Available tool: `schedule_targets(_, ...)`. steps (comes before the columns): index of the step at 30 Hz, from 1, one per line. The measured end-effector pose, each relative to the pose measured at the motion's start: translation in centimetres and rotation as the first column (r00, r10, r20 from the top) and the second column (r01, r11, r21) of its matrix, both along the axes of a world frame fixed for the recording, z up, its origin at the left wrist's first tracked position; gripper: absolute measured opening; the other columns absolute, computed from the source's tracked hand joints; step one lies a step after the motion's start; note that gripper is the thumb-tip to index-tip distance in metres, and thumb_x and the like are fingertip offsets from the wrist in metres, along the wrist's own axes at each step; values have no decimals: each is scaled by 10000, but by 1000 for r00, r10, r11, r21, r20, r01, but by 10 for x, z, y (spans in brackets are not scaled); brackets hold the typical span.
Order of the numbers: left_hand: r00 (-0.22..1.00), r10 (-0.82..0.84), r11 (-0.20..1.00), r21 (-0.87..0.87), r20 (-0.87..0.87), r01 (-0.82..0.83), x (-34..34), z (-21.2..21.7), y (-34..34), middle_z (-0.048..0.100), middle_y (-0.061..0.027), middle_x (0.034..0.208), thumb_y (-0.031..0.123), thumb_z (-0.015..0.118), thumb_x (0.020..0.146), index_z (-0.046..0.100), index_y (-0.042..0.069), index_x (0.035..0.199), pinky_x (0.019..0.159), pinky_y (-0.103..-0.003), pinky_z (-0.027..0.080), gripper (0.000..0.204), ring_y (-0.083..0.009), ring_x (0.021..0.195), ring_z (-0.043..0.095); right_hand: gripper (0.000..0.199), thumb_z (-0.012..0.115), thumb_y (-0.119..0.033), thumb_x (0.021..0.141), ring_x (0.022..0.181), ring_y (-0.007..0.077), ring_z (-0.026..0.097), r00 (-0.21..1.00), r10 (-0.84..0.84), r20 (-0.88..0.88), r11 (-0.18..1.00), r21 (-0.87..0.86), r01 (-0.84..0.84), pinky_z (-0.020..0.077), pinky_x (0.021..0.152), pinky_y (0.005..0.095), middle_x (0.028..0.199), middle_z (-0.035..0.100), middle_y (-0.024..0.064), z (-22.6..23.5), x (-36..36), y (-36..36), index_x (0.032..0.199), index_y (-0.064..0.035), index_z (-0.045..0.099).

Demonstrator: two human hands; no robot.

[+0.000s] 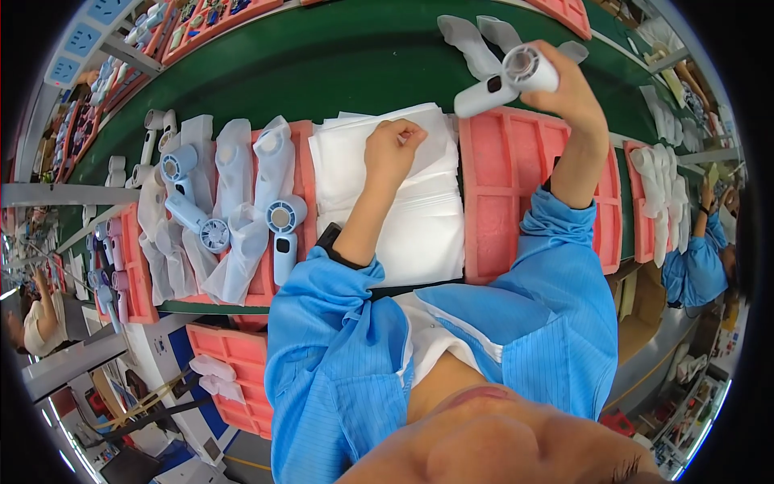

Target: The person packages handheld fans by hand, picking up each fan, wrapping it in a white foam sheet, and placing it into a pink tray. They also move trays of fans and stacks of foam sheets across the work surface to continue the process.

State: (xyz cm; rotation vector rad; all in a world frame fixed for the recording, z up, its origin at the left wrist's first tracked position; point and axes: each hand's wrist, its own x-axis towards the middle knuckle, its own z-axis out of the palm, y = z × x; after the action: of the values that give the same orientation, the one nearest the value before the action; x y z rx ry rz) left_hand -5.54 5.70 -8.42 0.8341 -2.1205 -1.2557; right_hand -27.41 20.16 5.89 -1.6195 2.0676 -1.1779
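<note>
My right hand (568,85) is closed round the head of a white handheld fan (528,73). Its handle, with a small dark display, points left above the far edge of a pink divided tray (490,206). Over a stack of thin white sleeve bags (391,242) is my left hand (393,149), its thumb and fingers pinched together. Whether a bag's edge is between those fingers cannot be made out. Beyond the fan, a few translucent white sleeves (468,44) lie on the green work surface (322,68).
To the left, a pink tray (305,173) bears several light-blue handheld fans (284,218), some in translucent sleeves. Sleeved white items (661,185) rest on another tray at the right. A co-worker's blue sleeve (697,258) shows at far right. Below left stands a pink tray (242,367).
</note>
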Motion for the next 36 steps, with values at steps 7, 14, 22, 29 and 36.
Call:
schedule_targets(7,885,80,944,321,-459,81,11,47,6,610,-30,798,104,628,858,627,17,845,631,-254,444,88,-109,681,546,637,763,-123,559,950,204,558,937,319,145,948,-47,-315,442,844,308,1034,569,73,-26,42,-40,1158,-67,552)
schedule_targets(14,635,307,837,518,-709,175,13,78,-5,610,-17,838,93,598,892,573,-5,944,742,-231,425,114,-97,787,536,711,729,15,583,1024,249,532,939,296,-176,894,-294,-338,447,850,318,1132,509,98,-37,84,-55,1259,-85,531)
schedule_targets(22,819,168,978,200,-549,-66,17,86,3,606,-13,805,110,657,855,621,1,917,690,-248,445,131,-99,747,545,736,737,50,586,998,261,535,955,125,-268,893,-388,-226,462,813,307,1127,494,106,-41,87,-58,1278,-75,521)
schedule_targets(29,856,42,833,-456,-515,-315,8,88,36,572,-32,691,66,695,786,680,-3,857,551,-262,430,99,-143,605,539,704,721,27,635,994,277,540,969,21,-248,947,-307,-99,468,798,315,1126,495,113,-48,103,-60,1297,-56,497)
schedule_targets(36,914,-12,816,-532,-406,-226,18,88,37,550,-125,1043,54,749,685,659,52,1003,584,-288,452,330,-232,767,574,688,707,-39,648,1018,282,542,985,-77,-154,888,-460,-2,466,823,328,1135,499,127,-66,96,-70,1294,-27,470)
